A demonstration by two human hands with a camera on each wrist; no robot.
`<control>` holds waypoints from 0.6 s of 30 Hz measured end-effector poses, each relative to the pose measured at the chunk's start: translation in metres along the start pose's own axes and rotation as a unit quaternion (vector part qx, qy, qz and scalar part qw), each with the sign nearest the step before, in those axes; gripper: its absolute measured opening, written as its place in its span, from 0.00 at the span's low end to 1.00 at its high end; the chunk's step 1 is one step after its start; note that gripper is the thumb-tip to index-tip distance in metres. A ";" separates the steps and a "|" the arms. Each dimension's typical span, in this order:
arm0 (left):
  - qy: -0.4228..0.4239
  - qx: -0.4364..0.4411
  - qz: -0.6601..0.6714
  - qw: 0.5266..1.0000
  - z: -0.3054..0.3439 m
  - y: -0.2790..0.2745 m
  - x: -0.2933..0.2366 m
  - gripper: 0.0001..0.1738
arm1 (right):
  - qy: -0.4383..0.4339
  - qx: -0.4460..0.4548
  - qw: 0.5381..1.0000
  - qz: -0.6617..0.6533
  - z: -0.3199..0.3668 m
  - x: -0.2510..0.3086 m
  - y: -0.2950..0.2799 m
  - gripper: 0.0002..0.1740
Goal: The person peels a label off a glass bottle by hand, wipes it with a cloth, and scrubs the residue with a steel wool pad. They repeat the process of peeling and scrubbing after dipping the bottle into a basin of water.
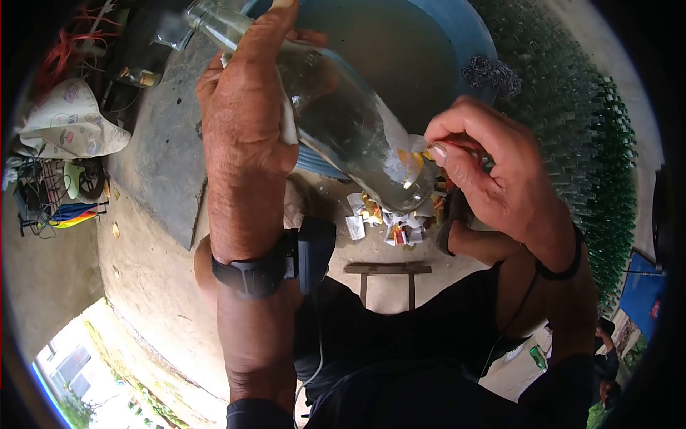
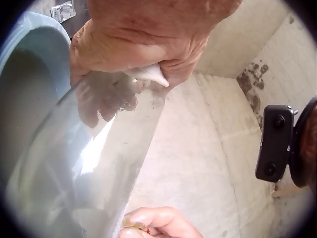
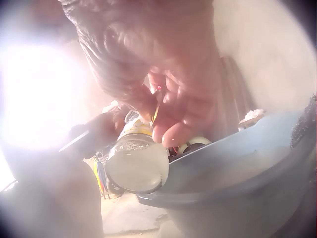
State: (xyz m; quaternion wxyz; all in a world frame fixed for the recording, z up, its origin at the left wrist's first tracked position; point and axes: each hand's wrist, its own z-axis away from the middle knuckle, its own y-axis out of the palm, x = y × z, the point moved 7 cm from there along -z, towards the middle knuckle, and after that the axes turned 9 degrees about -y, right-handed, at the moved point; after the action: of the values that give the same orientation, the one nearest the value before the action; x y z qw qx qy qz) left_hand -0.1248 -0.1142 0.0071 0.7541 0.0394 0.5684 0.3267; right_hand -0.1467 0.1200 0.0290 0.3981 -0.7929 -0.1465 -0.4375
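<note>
A clear glass bottle lies tilted across the head view, neck at upper left, base at lower right. The left hand grips it near the shoulder, with a bit of white material between palm and glass. Near the base, the thumb and fingers of the right hand pinch the edge of a yellow and white label, which is partly on the glass. In the left wrist view the bottle hangs below the left hand. The right wrist view shows the round bottle base beside the right hand.
A blue tub of murky water stands beyond the bottle, a dark scourer on its rim. Torn label scraps lie on the ground below. Many glass bottles are stacked at the right. A small wooden stool is between the legs.
</note>
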 end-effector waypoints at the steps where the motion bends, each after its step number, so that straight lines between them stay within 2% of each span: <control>1: -0.004 0.005 0.002 1.000 0.004 0.004 -0.002 0.15 | 0.009 -0.004 1.000 -0.013 0.000 -0.001 0.001 0.10; 5: 0.000 -0.055 -0.034 0.998 -0.012 -0.011 0.003 0.15 | 0.017 0.003 1.000 -0.020 0.002 -0.005 0.004 0.10; 9: -0.003 -0.039 -0.036 0.999 -0.014 -0.013 0.004 0.15 | 0.039 0.070 0.997 -0.010 0.006 -0.013 0.006 0.11; 11: 0.000 -0.038 -0.043 0.998 -0.013 -0.010 0.003 0.15 | 0.028 0.056 0.998 -0.001 0.006 -0.014 0.007 0.11; 15: -0.037 0.039 0.043 0.998 0.007 0.010 -0.002 0.15 | -0.012 0.036 0.999 0.020 0.002 -0.009 0.006 0.13; 18: -0.043 0.042 0.040 0.997 0.007 0.011 -0.002 0.15 | 0.004 0.042 0.999 0.027 0.002 -0.009 0.006 0.13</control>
State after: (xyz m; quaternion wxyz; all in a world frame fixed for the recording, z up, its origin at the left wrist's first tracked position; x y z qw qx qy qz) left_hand -0.1239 -0.1050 0.0161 0.7617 0.1075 0.5469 0.3303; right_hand -0.1473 0.1185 0.0177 0.4429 -0.7775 -0.1419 -0.4234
